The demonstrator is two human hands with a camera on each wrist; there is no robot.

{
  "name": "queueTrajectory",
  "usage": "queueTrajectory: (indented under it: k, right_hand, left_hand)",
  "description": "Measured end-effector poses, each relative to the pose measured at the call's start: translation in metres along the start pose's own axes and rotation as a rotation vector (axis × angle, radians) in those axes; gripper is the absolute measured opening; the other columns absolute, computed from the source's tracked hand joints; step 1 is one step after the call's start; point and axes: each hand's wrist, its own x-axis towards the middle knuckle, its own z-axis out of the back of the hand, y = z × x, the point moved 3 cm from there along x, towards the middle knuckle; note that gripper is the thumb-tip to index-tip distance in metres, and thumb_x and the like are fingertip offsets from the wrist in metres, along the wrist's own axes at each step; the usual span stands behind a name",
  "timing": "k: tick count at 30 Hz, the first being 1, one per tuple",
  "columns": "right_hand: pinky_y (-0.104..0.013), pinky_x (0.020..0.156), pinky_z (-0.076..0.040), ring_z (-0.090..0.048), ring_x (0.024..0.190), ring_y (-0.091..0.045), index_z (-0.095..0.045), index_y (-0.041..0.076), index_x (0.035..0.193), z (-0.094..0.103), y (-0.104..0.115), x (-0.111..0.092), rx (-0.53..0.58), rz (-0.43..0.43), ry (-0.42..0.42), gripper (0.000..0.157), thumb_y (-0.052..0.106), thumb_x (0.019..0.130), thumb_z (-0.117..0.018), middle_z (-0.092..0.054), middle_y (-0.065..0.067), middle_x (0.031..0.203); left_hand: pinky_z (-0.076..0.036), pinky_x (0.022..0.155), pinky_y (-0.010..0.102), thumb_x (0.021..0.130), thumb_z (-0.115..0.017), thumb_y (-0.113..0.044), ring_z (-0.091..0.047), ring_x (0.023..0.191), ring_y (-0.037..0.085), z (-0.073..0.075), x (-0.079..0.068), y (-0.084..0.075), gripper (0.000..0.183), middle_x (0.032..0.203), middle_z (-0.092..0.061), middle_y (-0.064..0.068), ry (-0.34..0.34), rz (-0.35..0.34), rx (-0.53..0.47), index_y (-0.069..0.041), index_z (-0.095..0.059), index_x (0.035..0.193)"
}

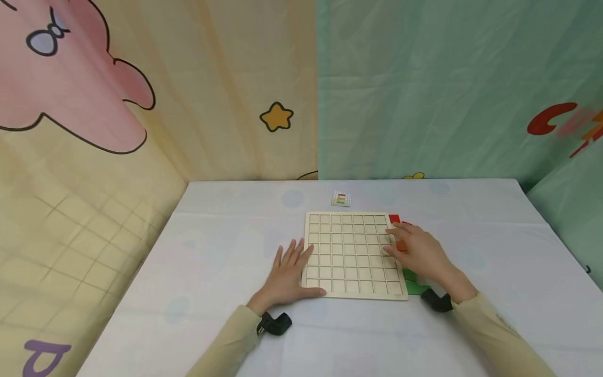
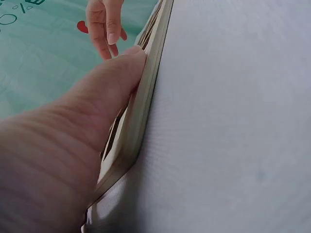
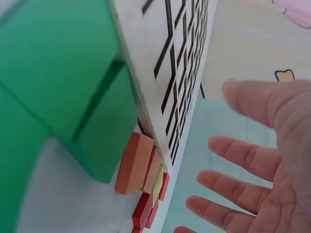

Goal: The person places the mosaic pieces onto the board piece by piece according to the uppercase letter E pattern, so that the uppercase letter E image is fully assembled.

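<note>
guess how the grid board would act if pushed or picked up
The grid board probably stays stiff, since its edges look straight. Broad and flat, it seems unlikely to roll. It looks thin, so perhaps fairly light.

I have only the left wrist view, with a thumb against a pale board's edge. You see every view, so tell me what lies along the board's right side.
Observer: Coloured pieces lie beside the board: green pieces nearest the person, then orange pieces, a yellow piece and red pieces farther off.
Operator: Now report what sits past its far edge.
Observer: What looks like a small card, printed with coloured squares.
Operator: Tell me where the left hand's other fingers are.
Observer: The head view shows them spread out at the board's left edge.
</note>
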Motion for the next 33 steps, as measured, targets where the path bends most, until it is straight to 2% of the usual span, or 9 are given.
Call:
queueTrajectory:
  k: [5,10,14,22,27,33]
  right_hand:
    - [-0.054,0.081,-0.048,-0.053,0.107,-0.040,-0.060,-0.005,0.122,0.003,-0.012,0.011,0.047,-0.079,0.054,0.042,0.019,0.088,-0.068,-0.054,-0.026,0.123]
    - [-0.059,0.087,-0.043,-0.044,0.116,-0.046,-0.051,-0.007,0.130,0.003,-0.027,0.027,0.038,-0.147,0.159,0.045,0.016,0.092,-0.061,-0.045,-0.029,0.130]
    - [-0.060,0.088,-0.042,-0.042,0.115,-0.046,-0.044,-0.007,0.137,0.000,-0.038,0.037,0.040,-0.180,0.201,0.048,0.015,0.095,-0.056,-0.041,-0.031,0.131]
    - [-0.058,0.082,-0.043,-0.044,0.104,-0.043,-0.055,-0.002,0.129,-0.007,-0.053,0.045,0.023,-0.210,0.182,0.042,0.019,0.093,-0.059,-0.048,-0.029,0.120]
    - [-0.052,0.076,-0.045,-0.045,0.095,-0.039,-0.062,-0.003,0.118,-0.007,-0.058,0.048,0.075,-0.258,0.146,0.034,0.018,0.091,-0.062,-0.053,-0.025,0.108]
    - [-0.042,0.068,-0.045,-0.046,0.085,-0.034,-0.064,-0.004,0.108,-0.004,-0.059,0.050,0.157,-0.316,0.145,0.030,0.019,0.089,-0.066,-0.054,-0.021,0.098]
  left_hand:
    - [0.005,0.111,0.049,0.074,-0.061,-0.072,-0.002,0.143,0.029,-0.001,0.000,0.002,0.108,0.157,-0.009,0.012,-0.049,-0.016,0.010,-0.011,-0.020,0.152]
    - [0.005,0.112,0.046,0.072,-0.061,-0.073,-0.001,0.143,0.027,-0.001,0.001,0.004,0.108,0.157,-0.009,0.011,-0.058,-0.012,0.011,-0.012,-0.021,0.152]
    - [0.005,0.112,0.045,0.072,-0.063,-0.072,-0.001,0.143,0.027,-0.002,0.002,0.005,0.108,0.157,-0.009,0.011,-0.059,-0.010,0.003,-0.012,-0.022,0.152]
    - [0.004,0.112,0.045,0.071,-0.064,-0.072,-0.002,0.143,0.027,-0.002,0.003,0.002,0.108,0.157,-0.010,0.011,-0.058,-0.012,0.009,-0.012,-0.023,0.152]
    - [0.004,0.112,0.045,0.071,-0.064,-0.071,-0.002,0.143,0.027,-0.002,0.003,0.002,0.108,0.157,-0.010,0.012,-0.061,-0.015,0.005,-0.012,-0.023,0.152]
    - [0.005,0.112,0.045,0.071,-0.064,-0.071,-0.001,0.143,0.026,-0.003,0.003,0.003,0.108,0.157,-0.010,0.011,-0.058,-0.009,0.006,-0.012,-0.023,0.152]
